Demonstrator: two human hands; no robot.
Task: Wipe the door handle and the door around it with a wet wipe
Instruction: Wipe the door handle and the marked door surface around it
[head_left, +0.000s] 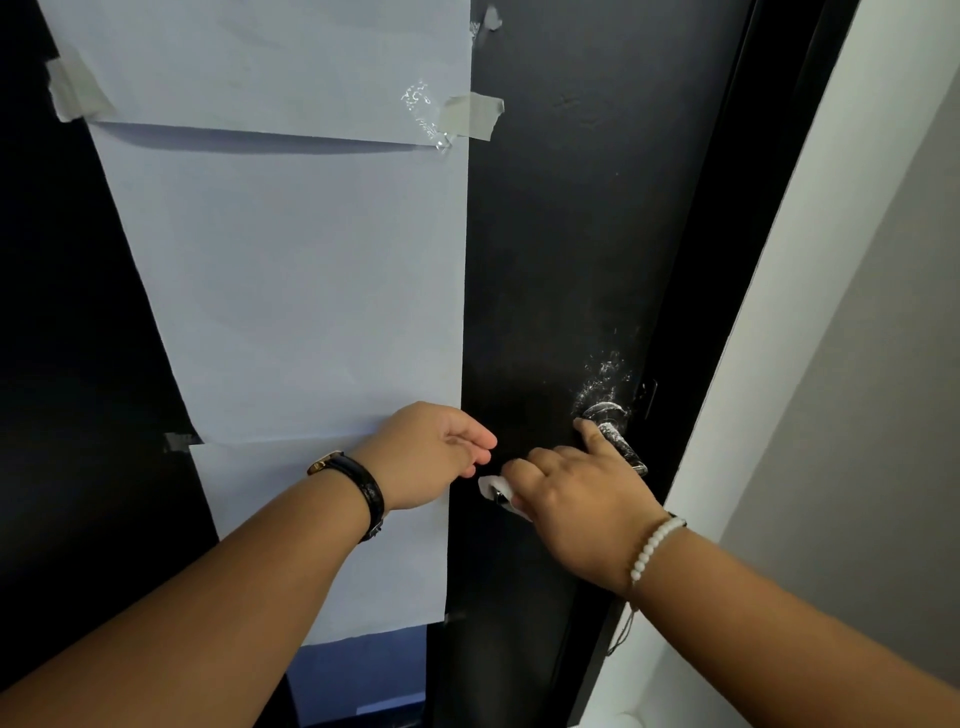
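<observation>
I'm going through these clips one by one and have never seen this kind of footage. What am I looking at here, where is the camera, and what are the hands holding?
There is no machine: one wide-angle camera on a person's head looks forward and down at a black door. Pale paper sheets are taped to it. The right hand lies over the metal door handle, forefinger stretched along it, with a white wet wipe showing under the fingers. Whitish smears mark the door just above the handle. The left hand, a dark watch at its wrist, hovers open beside it, holding nothing.
</observation>
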